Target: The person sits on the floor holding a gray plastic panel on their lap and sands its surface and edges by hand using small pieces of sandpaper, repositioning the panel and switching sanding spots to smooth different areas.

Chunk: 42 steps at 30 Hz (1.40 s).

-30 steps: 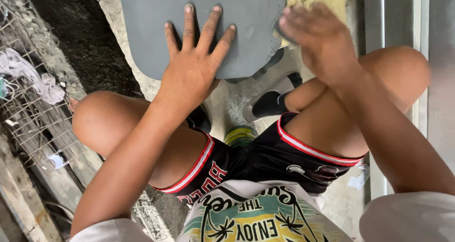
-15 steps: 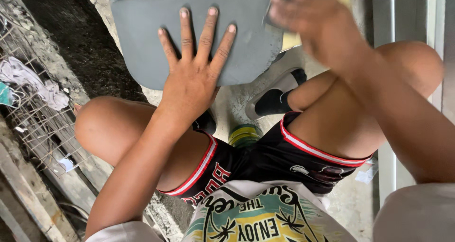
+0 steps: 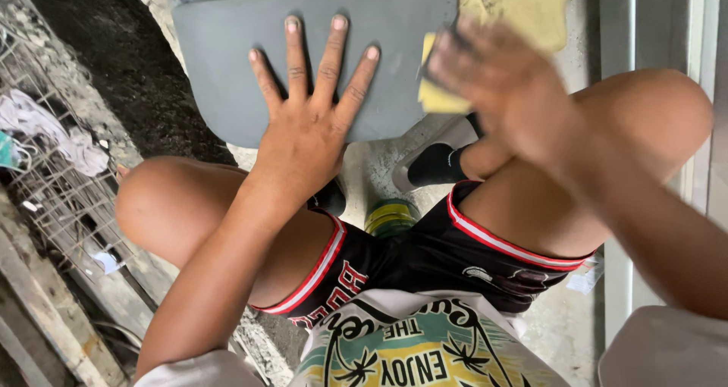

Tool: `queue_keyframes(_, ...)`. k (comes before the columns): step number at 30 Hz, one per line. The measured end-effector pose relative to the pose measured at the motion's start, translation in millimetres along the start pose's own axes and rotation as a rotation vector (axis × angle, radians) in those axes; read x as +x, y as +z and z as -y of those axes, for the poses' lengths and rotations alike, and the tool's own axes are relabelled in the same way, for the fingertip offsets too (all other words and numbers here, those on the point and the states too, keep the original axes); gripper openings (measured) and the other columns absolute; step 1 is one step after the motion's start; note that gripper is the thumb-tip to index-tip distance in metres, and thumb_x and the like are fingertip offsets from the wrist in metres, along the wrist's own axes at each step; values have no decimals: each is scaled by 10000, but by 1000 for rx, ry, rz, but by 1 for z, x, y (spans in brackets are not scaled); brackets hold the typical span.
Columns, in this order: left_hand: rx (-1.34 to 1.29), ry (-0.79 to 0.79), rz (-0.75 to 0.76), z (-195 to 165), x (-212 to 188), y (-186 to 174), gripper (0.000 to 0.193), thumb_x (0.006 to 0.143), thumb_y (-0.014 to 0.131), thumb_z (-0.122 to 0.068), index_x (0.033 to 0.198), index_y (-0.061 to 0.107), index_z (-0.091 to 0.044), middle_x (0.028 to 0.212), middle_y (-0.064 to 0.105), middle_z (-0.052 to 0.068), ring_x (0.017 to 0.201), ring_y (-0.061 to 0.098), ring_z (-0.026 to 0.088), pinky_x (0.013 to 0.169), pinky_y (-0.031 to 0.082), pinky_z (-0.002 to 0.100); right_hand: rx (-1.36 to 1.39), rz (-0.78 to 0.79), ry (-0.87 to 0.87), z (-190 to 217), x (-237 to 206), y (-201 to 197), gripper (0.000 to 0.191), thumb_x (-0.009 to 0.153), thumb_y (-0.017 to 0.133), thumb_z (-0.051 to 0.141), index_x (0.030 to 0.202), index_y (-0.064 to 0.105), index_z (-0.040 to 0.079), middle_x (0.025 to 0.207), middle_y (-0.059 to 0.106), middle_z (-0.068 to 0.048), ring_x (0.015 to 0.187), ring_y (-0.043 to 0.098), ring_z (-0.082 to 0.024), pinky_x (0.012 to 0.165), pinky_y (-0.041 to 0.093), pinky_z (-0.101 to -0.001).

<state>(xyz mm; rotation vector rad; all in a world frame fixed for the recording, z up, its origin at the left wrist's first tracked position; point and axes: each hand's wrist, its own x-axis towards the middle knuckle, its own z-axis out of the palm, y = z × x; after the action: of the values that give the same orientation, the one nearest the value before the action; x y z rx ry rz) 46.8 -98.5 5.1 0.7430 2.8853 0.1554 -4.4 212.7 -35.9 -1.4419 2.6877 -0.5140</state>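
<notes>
1. Head view looks down on a squatting person whose left hand (image 3: 307, 133) lies flat on a grey panel (image 3: 227, 61), its fingers (image 3: 294, 57) spread wide and gripping nothing.
2. Blurred, the right hand (image 3: 508, 91) has its fingers curled over a yellow pad (image 3: 436, 99) pressed against the panel's right edge.
3. That panel sits on the concrete floor (image 3: 371, 167) just ahead of the knees, its rounded lower edge nearest the person.
4. Beyond the right hand, a yellowish sheet (image 3: 531, 4) lies beside the panel, touching or overlapping it; I cannot tell which.
5. A black shoe (image 3: 432, 163) and a green and yellow lid (image 3: 390, 216) show between the thighs.
6. At the left, a wire mesh (image 3: 53, 197) holds rags (image 3: 45, 129) and scraps.
7. A pale metal rail (image 3: 618, 31) runs down the right side behind the right knee.
</notes>
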Motion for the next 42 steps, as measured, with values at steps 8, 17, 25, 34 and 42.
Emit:
queue_keyframes(8,-25,2,-18,0,-1,0,1003,813,671,6,1714,260,-155,1731,100,230,1527,78,615,1072,148,908,8,-126,-69,52,-5,0,537,933,668,-25,1447,643,127,1531,609,-72,1483,499,-259,1247,370,-485)
queue_keyframes(17,20,1,-56,1,0,10,954,860,614,7,1729,259,-162,1732,101,237,1520,91,624,1064,157,906,35,-4,106,91,13,14,646,914,671,-13,1537,562,117,1626,499,-94,1561,380,-300,1243,359,-552)
queue_keyframes(25,40,9,-109,-1,0,14,909,914,602,-6,1739,249,-152,1735,98,243,1519,108,632,1069,171,908,104,-332,335,58,-7,17,584,936,580,-118,1475,563,106,1492,617,-110,1478,505,-280,1221,391,-462)
queue_keyframes(34,-13,4,-90,-1,2,13,944,849,608,-2,1714,256,-139,1717,96,253,1513,101,629,1057,153,908,403,-694,606,71,9,-10,511,1043,519,-73,1531,369,-48,1527,499,-206,1409,509,-364,1193,447,-454)
queue_keyframes(42,43,1,-101,-2,2,21,943,887,604,-1,1734,220,-158,1730,80,246,1518,94,625,1064,162,900,169,-500,756,78,35,7,288,1081,691,136,1334,620,16,1243,661,-183,1183,623,-367,999,483,-492)
